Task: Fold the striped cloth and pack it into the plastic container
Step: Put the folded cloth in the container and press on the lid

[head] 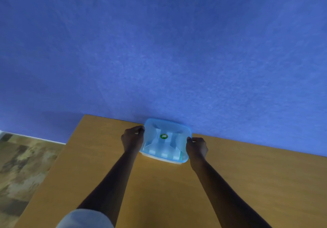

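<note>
A translucent blue plastic container (166, 140) with its lid on and a small green sticker on top stands on the wooden table (159, 192), close to the blue wall. Pale striped cloth shows faintly through the lid. My left hand (132, 137) grips the container's left side. My right hand (197, 147) grips its right side. Both arms reach forward across the table.
The blue wall (159, 50) rises directly behind the table's far edge. A mottled brown floor (23, 165) lies beyond the table's left edge. A pale sleeve (85, 219) shows at the bottom.
</note>
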### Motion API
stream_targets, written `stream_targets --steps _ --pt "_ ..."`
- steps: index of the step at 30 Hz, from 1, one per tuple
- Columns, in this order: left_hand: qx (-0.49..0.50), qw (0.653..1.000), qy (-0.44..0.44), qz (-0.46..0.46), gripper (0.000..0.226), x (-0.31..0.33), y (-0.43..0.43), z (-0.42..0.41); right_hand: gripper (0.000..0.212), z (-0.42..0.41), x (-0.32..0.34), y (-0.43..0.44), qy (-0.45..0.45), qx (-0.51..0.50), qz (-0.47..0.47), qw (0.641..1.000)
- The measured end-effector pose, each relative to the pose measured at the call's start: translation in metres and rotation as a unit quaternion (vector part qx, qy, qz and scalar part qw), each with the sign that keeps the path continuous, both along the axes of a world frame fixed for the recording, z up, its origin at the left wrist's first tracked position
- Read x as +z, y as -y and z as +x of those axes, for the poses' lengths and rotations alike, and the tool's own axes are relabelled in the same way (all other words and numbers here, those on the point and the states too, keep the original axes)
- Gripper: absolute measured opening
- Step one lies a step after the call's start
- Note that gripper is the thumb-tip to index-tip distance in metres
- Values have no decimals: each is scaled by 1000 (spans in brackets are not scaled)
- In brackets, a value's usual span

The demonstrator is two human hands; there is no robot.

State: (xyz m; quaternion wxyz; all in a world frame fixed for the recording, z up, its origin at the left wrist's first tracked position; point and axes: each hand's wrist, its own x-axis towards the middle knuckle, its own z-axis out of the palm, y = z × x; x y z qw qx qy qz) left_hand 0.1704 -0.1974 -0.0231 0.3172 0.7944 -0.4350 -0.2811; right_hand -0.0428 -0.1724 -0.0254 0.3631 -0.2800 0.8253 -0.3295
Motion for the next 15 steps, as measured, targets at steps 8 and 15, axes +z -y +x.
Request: stream_targets --steps 8,15 --pt "-17 999 -1 49 26 -5 7 6 34 -2 -14 -1 109 -22 5 994" --pt "8 996 -74 56 29 -10 2 1 34 -3 -22 -2 136 -51 -11 989"
